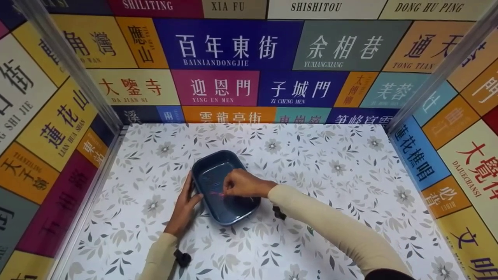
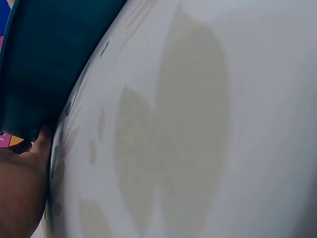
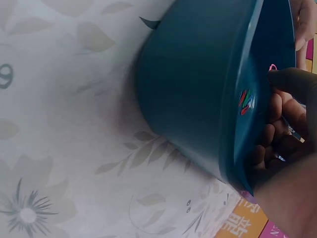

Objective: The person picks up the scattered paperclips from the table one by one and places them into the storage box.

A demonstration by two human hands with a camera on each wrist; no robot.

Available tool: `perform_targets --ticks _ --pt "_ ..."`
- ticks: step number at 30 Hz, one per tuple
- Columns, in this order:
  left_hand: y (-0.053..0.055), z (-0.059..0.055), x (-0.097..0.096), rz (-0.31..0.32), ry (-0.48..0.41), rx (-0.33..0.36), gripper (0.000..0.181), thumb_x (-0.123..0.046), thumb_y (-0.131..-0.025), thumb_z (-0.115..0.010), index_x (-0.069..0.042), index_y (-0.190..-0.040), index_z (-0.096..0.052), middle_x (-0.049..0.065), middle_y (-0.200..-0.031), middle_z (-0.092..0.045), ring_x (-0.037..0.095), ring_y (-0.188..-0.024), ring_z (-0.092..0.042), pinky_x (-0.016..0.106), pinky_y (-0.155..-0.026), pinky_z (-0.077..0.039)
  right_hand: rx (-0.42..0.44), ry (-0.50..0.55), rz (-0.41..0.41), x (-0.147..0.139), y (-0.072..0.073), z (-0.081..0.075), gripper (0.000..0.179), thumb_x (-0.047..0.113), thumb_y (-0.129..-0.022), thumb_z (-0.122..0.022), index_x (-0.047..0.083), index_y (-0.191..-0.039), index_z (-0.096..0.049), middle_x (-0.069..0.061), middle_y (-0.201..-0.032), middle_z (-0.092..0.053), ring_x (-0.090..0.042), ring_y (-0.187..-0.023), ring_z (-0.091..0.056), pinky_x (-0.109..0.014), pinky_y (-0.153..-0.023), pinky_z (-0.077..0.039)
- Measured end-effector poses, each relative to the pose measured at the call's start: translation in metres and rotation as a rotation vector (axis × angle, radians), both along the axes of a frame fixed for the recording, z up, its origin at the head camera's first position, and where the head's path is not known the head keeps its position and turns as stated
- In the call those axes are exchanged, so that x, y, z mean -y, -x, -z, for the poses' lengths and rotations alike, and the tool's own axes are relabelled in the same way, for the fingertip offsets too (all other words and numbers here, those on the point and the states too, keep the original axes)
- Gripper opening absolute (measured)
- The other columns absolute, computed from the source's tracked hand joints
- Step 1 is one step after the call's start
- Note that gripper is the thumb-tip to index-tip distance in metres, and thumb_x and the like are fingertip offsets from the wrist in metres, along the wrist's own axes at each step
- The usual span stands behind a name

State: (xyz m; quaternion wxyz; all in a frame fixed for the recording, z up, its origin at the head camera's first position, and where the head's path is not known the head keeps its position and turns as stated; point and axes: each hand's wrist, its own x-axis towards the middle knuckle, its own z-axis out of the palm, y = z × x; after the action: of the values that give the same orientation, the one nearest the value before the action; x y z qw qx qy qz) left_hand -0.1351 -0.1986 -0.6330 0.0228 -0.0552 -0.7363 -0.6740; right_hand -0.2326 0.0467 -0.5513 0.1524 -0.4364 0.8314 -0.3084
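Note:
A deep blue rectangular dish (image 1: 206,165) stands on the patterned table. My left hand (image 1: 186,208) lies along the dish's left outer wall, its fingers extended and its thumb near the rim. Over the inside of the dish, my right hand (image 1: 245,183) pinches a pink paper clip (image 3: 273,67) between thumb and forefinger, the other fingers curled. Beneath it, several coloured paper clips (image 3: 244,102), red and green among them, lie in the dish. In the left wrist view, a finger (image 2: 43,141) touches the dish's lower edge.
The white tabletop (image 1: 330,217) has grey flowers and leaves. Colourful panels with place names (image 1: 220,87) stand along the back and both sides, with clear strips at the corners. Dark camera mounts (image 1: 182,258) sit at both wrists.

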Motion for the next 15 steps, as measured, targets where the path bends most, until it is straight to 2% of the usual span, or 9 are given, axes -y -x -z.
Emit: perform_targets --ticks 6,15 --pt "0.002 0.000 -0.001 0.007 0.003 -0.027 0.084 -0.003 -0.110 -0.060 -0.009 -0.178 -0.012 0.011 -0.185 -0.010 0.039 -0.169 -0.015 0.055 -0.135 -0.014 0.042 -0.022 0.004 0.006 0.005 -0.003 0.007 -0.001 -0.090 -0.079 0.002 -0.085 -0.084 -0.003 -0.080 -0.078 0.003 -0.068 -0.058 -0.015 -0.066 -0.048" --pt "-0.001 0.001 0.001 0.007 0.004 -0.014 0.086 -0.003 -0.110 -0.059 -0.012 -0.179 -0.009 0.007 -0.185 -0.010 0.036 -0.169 -0.016 0.052 -0.136 -0.016 0.077 -0.065 0.013 0.015 0.013 -0.001 0.010 -0.004 -0.092 -0.077 0.000 -0.088 -0.085 -0.006 -0.083 -0.081 0.001 -0.067 -0.060 -0.015 -0.064 -0.050"
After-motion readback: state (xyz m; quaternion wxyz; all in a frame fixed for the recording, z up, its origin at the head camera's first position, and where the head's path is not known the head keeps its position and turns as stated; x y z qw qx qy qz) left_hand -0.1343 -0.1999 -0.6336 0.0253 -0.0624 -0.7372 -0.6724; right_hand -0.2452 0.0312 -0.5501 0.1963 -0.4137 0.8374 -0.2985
